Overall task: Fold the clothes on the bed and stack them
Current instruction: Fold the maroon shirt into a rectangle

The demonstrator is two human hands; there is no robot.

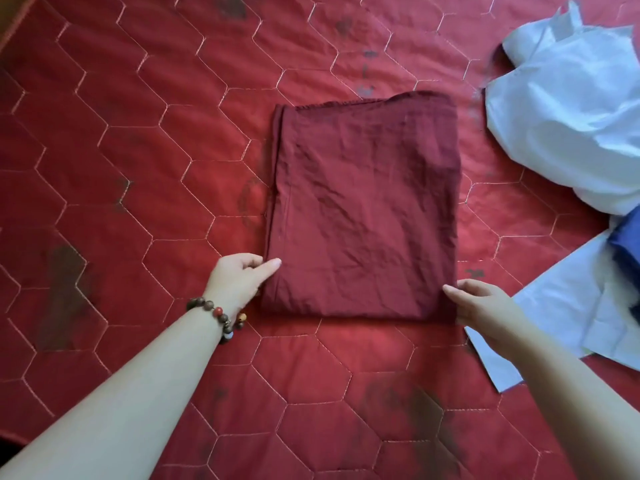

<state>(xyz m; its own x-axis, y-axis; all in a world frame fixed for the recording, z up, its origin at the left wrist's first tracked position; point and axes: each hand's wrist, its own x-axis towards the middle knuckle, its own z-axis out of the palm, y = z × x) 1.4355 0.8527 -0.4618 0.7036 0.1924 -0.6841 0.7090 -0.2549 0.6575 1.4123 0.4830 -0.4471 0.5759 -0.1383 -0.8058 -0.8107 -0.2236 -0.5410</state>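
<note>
Both hands, left (239, 275) and right (485, 304), pinch the maroon fold's (363, 209) near corners; white clothes (568, 116) heap just right, nothing between.

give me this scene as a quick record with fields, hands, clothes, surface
surface: red quilted bedspread
folded item: maroon garment, a flat rectangle, centre
left hand: grips the garment's near left corner
right hand: grips the near right corner
unfolded: white clothes heaped at right, blue cloth among them
wrist: bead bracelet on the left
</note>
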